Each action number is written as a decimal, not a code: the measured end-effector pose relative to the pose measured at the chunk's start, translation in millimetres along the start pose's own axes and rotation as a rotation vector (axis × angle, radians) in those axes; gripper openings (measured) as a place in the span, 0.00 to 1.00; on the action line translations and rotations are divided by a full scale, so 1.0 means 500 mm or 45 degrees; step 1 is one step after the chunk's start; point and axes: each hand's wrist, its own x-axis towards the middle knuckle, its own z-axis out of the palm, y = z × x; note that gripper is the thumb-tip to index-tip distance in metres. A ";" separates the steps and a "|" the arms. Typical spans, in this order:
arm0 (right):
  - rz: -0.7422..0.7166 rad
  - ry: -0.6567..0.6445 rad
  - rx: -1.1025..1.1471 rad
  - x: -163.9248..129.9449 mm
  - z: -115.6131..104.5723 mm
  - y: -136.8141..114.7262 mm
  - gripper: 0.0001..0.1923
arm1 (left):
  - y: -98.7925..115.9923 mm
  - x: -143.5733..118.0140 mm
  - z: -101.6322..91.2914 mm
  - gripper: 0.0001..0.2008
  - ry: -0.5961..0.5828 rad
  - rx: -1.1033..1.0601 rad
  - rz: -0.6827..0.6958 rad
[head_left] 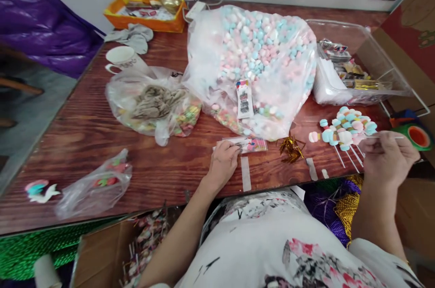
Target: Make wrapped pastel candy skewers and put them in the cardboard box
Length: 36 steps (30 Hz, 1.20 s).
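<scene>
Floral shirt (272, 242) fills the bottom edge. Left hand (222, 161) lies flat on a small printed packet (249, 144) at the near bench (84, 134) edge, fingers curled over its left end, pinning not gripping. Packet's long axis runs left-right, just below the big marshmallow bag (251, 61). Right hand (387, 156) is closed, pinching a thin white stick (390, 137) that points left toward the skewer pile (346, 129). My judgement: keep the packet pressed flat, stick held level.
</scene>
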 end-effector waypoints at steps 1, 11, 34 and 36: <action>0.067 -0.013 0.131 -0.013 0.008 -0.006 0.11 | -0.002 0.004 0.000 0.12 0.018 -0.044 -0.031; 0.277 -0.315 0.428 -0.141 0.138 -0.017 0.09 | 0.023 0.022 -0.053 0.14 -0.019 -0.845 -0.563; -0.857 -1.664 -0.507 -0.142 0.330 -0.122 0.15 | 0.085 0.089 -0.151 0.11 0.361 -0.626 -0.064; -0.835 -1.690 -0.511 -0.143 0.335 -0.120 0.15 | 0.085 0.083 -0.152 0.10 0.382 -0.623 -0.015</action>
